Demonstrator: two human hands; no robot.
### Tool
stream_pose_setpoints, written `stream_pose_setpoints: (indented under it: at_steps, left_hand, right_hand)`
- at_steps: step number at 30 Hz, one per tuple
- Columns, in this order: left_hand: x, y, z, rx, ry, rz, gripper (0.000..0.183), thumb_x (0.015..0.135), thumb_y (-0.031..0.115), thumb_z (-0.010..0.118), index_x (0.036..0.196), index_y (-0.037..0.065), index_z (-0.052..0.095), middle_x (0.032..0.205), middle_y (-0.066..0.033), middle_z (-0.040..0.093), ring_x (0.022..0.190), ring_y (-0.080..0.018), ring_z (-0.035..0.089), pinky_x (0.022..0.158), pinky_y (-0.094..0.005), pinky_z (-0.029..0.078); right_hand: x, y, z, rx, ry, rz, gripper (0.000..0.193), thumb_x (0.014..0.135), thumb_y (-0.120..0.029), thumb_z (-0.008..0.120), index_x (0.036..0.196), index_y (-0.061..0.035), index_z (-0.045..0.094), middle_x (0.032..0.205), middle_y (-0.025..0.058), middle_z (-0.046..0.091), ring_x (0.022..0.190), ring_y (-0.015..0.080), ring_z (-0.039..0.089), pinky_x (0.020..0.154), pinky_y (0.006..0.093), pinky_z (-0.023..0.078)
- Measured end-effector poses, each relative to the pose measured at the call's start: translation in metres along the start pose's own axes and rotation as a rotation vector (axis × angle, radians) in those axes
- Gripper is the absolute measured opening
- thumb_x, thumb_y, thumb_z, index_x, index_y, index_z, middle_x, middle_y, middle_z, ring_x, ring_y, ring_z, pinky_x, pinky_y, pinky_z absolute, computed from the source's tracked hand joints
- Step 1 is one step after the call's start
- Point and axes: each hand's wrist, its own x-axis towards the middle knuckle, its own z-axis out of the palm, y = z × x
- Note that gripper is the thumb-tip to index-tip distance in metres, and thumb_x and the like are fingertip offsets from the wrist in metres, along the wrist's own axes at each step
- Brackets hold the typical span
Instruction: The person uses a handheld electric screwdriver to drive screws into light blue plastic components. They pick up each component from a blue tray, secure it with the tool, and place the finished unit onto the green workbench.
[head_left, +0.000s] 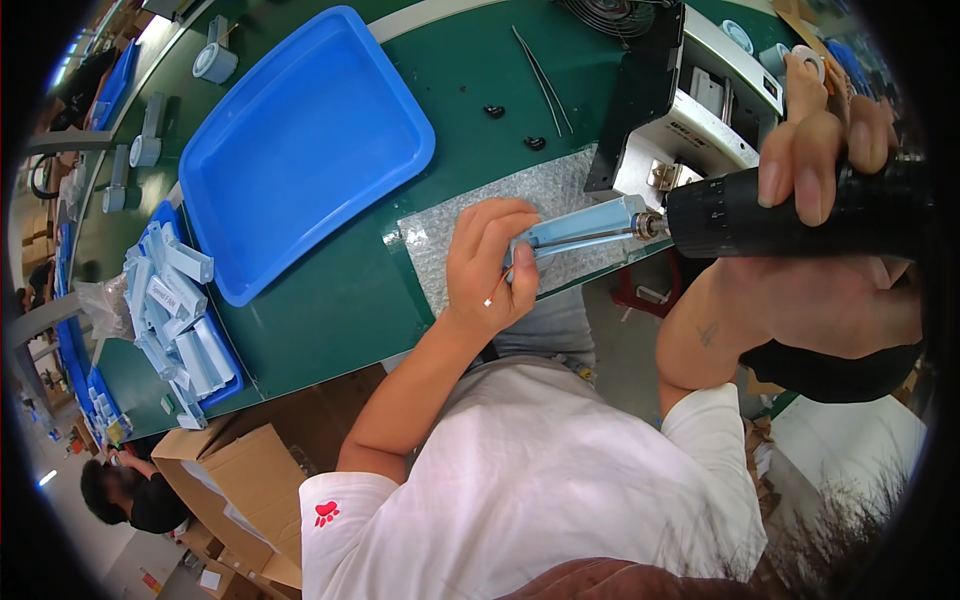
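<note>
My left hand (490, 260) is closed around one end of a light-blue plastic casing (605, 217), held over the near edge of the bench. A thin red wire with a small white connector (488, 302) hangs out by the thumb. My right hand (815, 165) wraps around a thick black electric screwdriver (720, 212), which lies level and points left. Its long metal bit runs along the open trough of the casing toward my left fingers. Where the tip ends, and any screw there, is hidden by those fingers.
A blue tray (415, 150) lies on the green bench, with bubble wrap (440, 235) beside it. Tweezers (545, 85) and a black-and-silver machine (690, 130) stand farther off. Several light-blue casings (170, 300) are heaped at left. Below is a cardboard box (250, 480); another person (150, 495) is at lower left.
</note>
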Motion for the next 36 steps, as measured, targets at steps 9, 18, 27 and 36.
stream_pose_setpoints:
  at_steps: [9,18,27,36]
  left_hand:
    - [-0.002,0.002,0.002,-0.006,-0.021,-0.018,0.023,0.097,0.014,0.049,0.101,-0.004,0.062,0.104,-0.0207,0.066,0.092,-0.0331,0.063,0.083,-0.0405,0.05]
    - [0.001,0.008,-0.006,0.007,-0.042,-0.091,0.019,0.094,0.009,0.049,0.101,-0.002,0.062,0.105,-0.0218,0.065,0.095,-0.0366,0.062,0.086,-0.0429,0.048]
    - [-0.031,-0.033,-0.004,0.099,0.041,-0.209,0.033,0.1,0.025,0.047,0.116,-0.002,0.059,0.119,-0.0219,0.061,0.111,-0.0365,0.058,0.099,-0.0464,0.043]
    - [-0.021,-0.008,0.021,-0.053,-0.012,-0.222,0.046,0.106,0.032,0.037,0.121,-0.006,0.058,0.117,-0.0223,0.063,0.108,-0.0362,0.06,0.098,-0.0472,0.045]
  right_hand:
    - [-0.001,-0.001,-0.002,-0.02,0.003,-0.011,0.088,0.09,-0.078,0.035,0.106,0.0074,0.054,0.089,0.0144,0.052,0.067,0.0204,0.051,0.062,0.034,0.045]
    - [0.027,-0.049,-0.016,-0.063,0.068,-0.228,0.087,0.091,-0.078,0.035,0.104,0.0056,0.056,0.088,0.0123,0.053,0.067,0.0204,0.051,0.064,0.0339,0.046]
    - [0.052,-0.075,-0.028,-0.197,0.039,-0.416,0.078,0.093,-0.071,0.037,0.11,0.0033,0.052,0.096,0.013,0.053,0.074,0.0221,0.05,0.071,0.0345,0.045]
    - [0.028,-0.09,-0.009,-0.778,0.284,-0.544,0.064,0.098,-0.04,0.049,0.145,-0.0006,0.03,0.135,0.0231,0.045,0.109,0.0301,0.049,0.101,0.0376,0.037]
